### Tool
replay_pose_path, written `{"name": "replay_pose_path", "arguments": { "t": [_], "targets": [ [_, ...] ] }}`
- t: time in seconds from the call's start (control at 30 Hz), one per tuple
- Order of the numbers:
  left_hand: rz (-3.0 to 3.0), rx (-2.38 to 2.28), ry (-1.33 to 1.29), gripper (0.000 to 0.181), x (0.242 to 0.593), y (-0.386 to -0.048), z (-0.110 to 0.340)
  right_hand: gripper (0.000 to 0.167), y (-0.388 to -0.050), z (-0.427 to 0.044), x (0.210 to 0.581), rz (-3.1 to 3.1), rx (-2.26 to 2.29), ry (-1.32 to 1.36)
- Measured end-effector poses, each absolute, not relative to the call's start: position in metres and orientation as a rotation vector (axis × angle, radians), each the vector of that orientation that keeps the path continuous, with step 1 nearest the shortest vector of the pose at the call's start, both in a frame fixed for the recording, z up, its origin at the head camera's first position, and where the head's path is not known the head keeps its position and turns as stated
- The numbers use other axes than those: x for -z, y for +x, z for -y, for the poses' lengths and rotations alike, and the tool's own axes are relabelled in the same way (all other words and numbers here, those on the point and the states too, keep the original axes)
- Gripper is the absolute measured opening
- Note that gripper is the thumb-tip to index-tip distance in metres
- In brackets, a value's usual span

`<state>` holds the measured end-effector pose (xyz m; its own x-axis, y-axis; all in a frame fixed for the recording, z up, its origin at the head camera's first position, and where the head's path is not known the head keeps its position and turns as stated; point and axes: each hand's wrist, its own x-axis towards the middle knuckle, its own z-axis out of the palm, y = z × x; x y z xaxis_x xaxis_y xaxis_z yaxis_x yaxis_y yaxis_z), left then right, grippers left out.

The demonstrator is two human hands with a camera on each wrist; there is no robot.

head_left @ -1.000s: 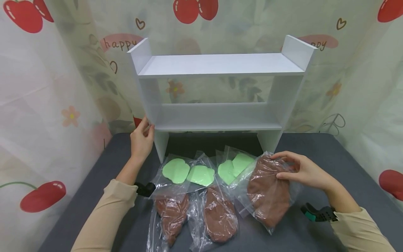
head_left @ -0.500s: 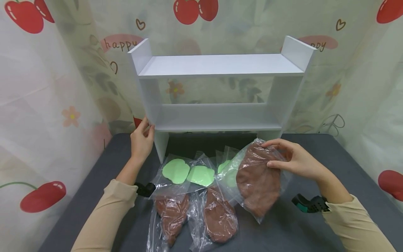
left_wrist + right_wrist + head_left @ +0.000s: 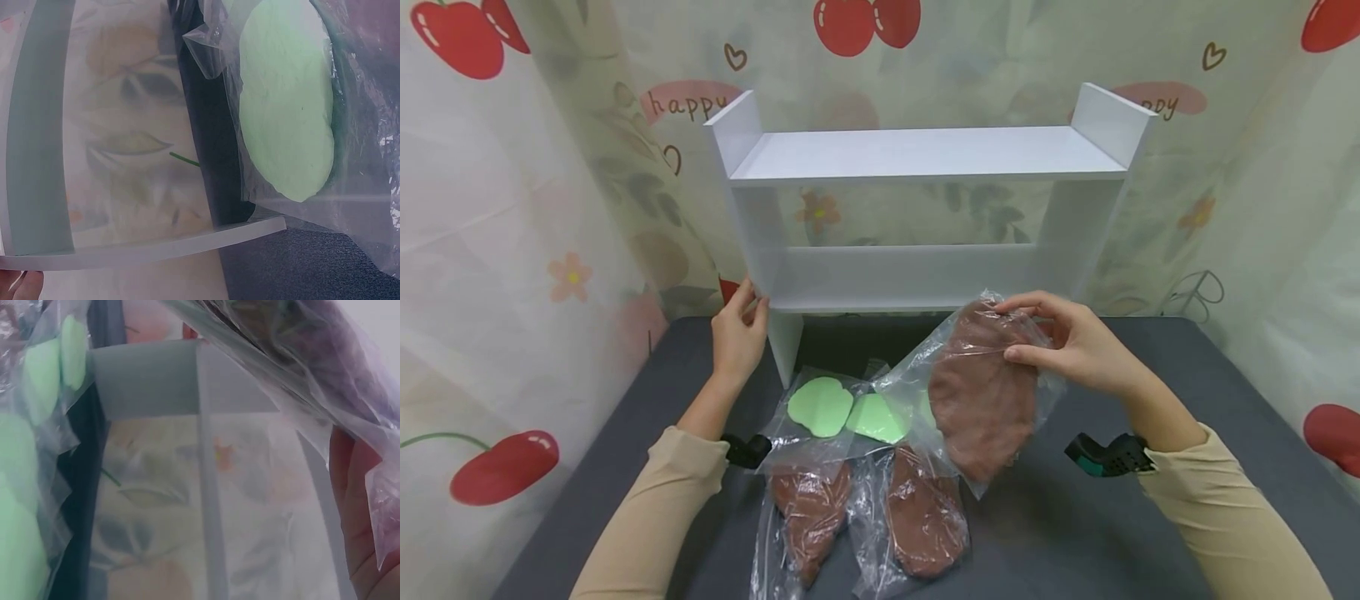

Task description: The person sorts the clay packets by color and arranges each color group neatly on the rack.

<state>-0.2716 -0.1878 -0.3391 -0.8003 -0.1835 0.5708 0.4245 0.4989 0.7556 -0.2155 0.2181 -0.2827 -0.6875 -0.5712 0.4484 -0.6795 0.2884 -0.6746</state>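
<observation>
One clear bag [image 3: 912, 364] with a brown slab [image 3: 981, 396], pinched by my right hand [image 3: 1086, 350], mostly hides a green piece [image 3: 928, 408] beyond its fingertips [image 3: 1018, 355]. My left hand [image 3: 737, 337] touches the shelf [image 3: 917, 152], grip too hidden to tell.

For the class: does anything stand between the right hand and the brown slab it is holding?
Yes: the clear plastic bag around the brown slab; the right hand grips it through the plastic. Nothing else visible lies between them.
</observation>
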Motion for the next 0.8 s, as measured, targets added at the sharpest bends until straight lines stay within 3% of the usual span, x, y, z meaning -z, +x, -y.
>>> {"name": "replay_pose_path", "arguments": {
  "t": [0.8],
  "targets": [
    [2.152, 1.302, -0.194, 0.05, 0.34, -0.272, 0.189, 0.039, -0.233, -0.157, 0.228, 2.03, -1.697, 0.953]
  ]
}}
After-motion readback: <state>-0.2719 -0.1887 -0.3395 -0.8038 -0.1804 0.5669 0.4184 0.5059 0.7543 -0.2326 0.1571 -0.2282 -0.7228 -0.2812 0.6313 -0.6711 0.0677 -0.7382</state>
